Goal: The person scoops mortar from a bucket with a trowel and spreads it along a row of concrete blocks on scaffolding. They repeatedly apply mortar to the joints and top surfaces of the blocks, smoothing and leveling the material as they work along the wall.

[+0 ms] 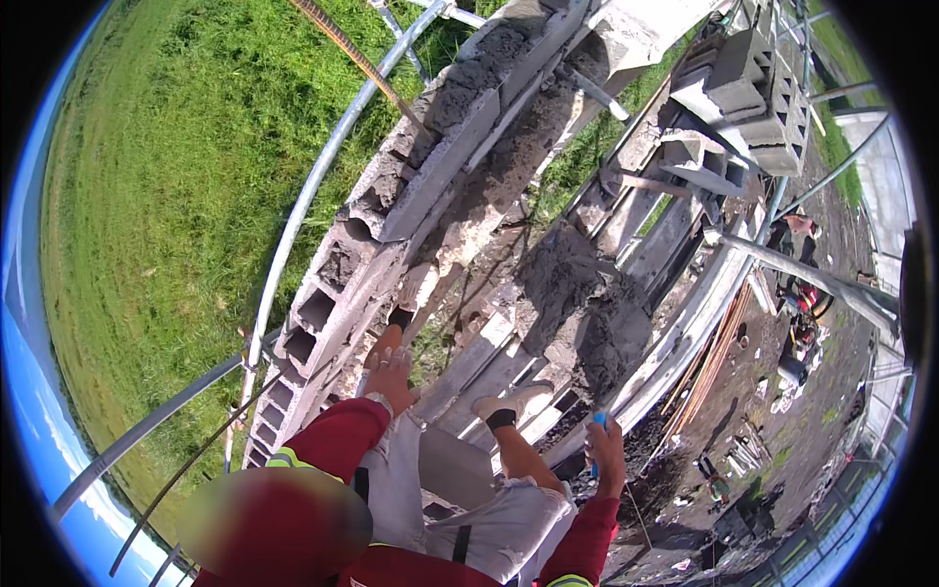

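the right hand (606, 450) is closed round a blue-handled tool (597, 440), with the mortar heap (587, 303) just ahead and up-left of it on the scaffold planks (469, 362), while the left hand (389, 370) rests flat by the block wall (391, 225).

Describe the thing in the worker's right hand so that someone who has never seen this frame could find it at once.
Start at the half-built grey block wall running up the middle, then drop to the dark mortar heap on the scaffold planks to its right. Just below that heap, the right hand grips a blue handle. It is the only bright blue thing among grey blocks, planks and mortar; its working end is hidden.
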Action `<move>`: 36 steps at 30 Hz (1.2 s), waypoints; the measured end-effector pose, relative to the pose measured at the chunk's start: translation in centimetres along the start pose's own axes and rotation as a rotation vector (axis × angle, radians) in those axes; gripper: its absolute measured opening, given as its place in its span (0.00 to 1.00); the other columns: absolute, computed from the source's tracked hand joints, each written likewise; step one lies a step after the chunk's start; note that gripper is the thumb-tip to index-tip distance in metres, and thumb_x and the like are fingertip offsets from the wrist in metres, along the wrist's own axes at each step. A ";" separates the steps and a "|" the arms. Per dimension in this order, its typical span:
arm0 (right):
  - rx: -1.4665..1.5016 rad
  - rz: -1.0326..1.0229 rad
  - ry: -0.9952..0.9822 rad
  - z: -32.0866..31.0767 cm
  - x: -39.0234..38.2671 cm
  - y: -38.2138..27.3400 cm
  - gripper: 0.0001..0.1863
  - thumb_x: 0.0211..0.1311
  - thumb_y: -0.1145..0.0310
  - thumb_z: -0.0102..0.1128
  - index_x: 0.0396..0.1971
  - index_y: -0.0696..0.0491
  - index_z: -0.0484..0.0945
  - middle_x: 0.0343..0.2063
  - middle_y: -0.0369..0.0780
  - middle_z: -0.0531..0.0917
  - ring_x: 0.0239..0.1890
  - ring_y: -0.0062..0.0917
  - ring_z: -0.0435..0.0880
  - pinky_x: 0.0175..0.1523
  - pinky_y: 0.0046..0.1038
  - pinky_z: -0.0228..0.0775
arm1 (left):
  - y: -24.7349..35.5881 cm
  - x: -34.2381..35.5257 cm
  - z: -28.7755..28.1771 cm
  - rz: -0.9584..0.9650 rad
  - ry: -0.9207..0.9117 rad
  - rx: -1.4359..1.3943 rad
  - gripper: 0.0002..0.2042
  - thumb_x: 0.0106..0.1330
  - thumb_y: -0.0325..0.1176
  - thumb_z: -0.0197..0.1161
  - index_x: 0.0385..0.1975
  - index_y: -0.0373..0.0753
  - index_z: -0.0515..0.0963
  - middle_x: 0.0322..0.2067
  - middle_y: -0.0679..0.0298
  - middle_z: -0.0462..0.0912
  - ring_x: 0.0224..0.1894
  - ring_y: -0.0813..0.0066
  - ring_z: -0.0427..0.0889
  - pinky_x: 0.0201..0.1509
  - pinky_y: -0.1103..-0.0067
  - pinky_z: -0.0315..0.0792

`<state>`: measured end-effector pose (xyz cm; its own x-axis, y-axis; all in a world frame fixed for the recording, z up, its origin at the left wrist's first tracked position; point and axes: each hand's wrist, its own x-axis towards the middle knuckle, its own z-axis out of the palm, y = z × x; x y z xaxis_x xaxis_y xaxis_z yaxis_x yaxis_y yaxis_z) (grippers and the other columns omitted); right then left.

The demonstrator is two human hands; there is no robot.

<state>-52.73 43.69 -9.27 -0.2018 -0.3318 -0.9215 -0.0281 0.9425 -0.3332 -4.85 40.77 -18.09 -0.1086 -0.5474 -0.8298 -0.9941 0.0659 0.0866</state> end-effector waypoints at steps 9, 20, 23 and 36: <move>-1.079 -0.451 -0.334 10.2 -7.5 -29.1 0.22 0.69 0.53 0.59 0.43 0.60 0.78 0.32 0.59 0.83 0.35 0.56 0.79 0.45 0.48 0.71 | -1.1 -0.8 -0.1 -0.090 0.084 -0.236 0.47 0.70 0.61 0.63 0.81 0.37 0.57 0.78 0.48 0.63 0.82 0.45 0.56 0.86 0.50 0.42; -1.657 -1.607 -0.050 36.9 3.0 -39.4 0.13 0.68 0.63 0.60 0.46 0.55 0.82 0.31 0.49 0.87 0.33 0.45 0.90 0.39 0.46 0.82 | -2.8 -1.8 0.5 -0.114 0.005 -0.364 0.45 0.72 0.56 0.62 0.81 0.37 0.54 0.81 0.49 0.57 0.82 0.41 0.53 0.86 0.48 0.40; -1.592 -1.372 0.022 35.7 3.8 -37.0 0.15 0.69 0.62 0.62 0.49 0.55 0.81 0.40 0.47 0.87 0.35 0.45 0.90 0.39 0.47 0.82 | -3.3 -1.8 0.2 -0.132 0.011 -0.400 0.44 0.72 0.55 0.63 0.81 0.37 0.54 0.81 0.49 0.57 0.82 0.41 0.53 0.86 0.48 0.39; -1.332 -0.885 0.183 33.0 2.5 -30.2 0.14 0.67 0.61 0.65 0.43 0.56 0.82 0.35 0.52 0.88 0.38 0.51 0.89 0.45 0.51 0.80 | -4.5 -1.2 -1.5 -0.073 0.017 -0.265 0.46 0.70 0.58 0.65 0.80 0.37 0.57 0.79 0.48 0.61 0.82 0.45 0.56 0.85 0.49 0.42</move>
<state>-20.09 13.06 -8.15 0.2341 -0.8479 -0.4757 -0.9635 -0.1370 -0.2300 -0.31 39.85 -16.67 -0.0350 -0.5567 -0.8300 -0.9662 -0.1933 0.1704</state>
